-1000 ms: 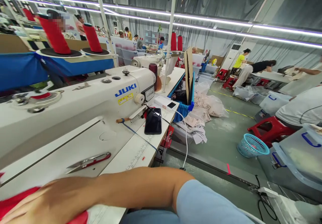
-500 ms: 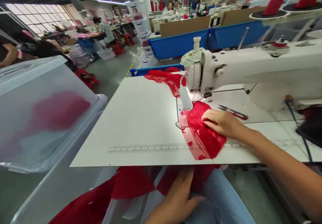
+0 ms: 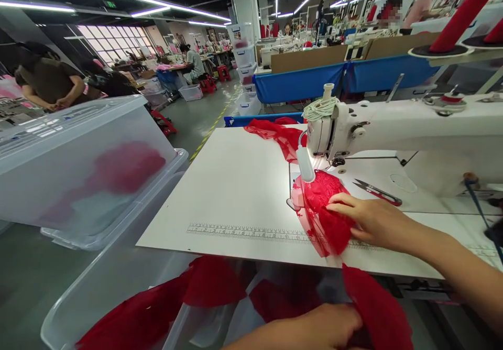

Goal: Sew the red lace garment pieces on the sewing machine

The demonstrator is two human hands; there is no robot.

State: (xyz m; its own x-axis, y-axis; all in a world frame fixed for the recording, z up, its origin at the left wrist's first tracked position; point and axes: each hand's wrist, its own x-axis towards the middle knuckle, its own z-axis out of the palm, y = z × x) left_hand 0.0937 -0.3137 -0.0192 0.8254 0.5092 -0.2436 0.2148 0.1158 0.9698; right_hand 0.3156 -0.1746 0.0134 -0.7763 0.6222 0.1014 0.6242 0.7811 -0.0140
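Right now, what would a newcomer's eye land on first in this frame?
The bright red lace fabric lit on the white table, pinned flat by the right hand just before the white sewing machine. Below the table edge, the left hand grips more red fabric, beside a clear bin on the left.

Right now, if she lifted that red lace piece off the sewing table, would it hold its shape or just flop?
Probably flop: the red lace piece bunches in soft folds under her right hand and droops over the table edge. It looks thin and see-through near the lamp, so likely very light. Its open weave might snag.
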